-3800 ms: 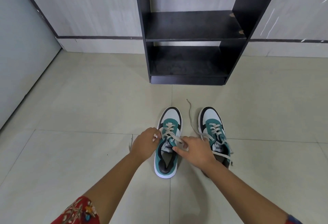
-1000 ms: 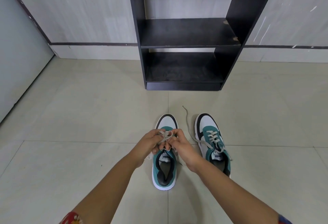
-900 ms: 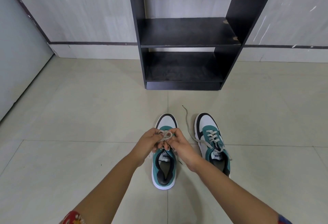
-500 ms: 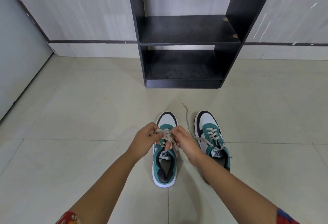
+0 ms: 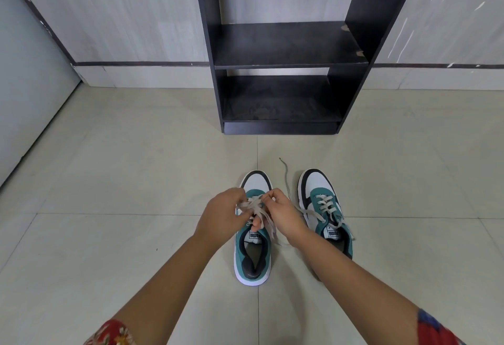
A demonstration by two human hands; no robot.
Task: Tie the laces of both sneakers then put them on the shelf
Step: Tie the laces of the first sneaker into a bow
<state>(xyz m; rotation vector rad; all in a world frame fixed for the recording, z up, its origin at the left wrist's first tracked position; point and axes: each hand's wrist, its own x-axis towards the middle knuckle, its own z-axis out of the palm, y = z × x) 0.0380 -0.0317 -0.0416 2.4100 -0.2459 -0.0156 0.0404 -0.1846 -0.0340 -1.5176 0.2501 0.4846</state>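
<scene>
While the left sneaker (image 5: 253, 238) sits on the floor before the shelf (image 5: 283, 44), left hand (image 5: 222, 215) and right hand (image 5: 283, 215) each pinch its laces (image 5: 255, 204) over the tongue, seemingly forming a bow.

Bare floor (image 5: 136, 181) lies open between my sneakers (image 5: 253, 235) and the shelf (image 5: 286, 44). Both its boards hold nothing, so I can reach in from the front; its dark side panels wall each opening. A loose lace (image 5: 285, 172) trails between the sneakers.
</scene>
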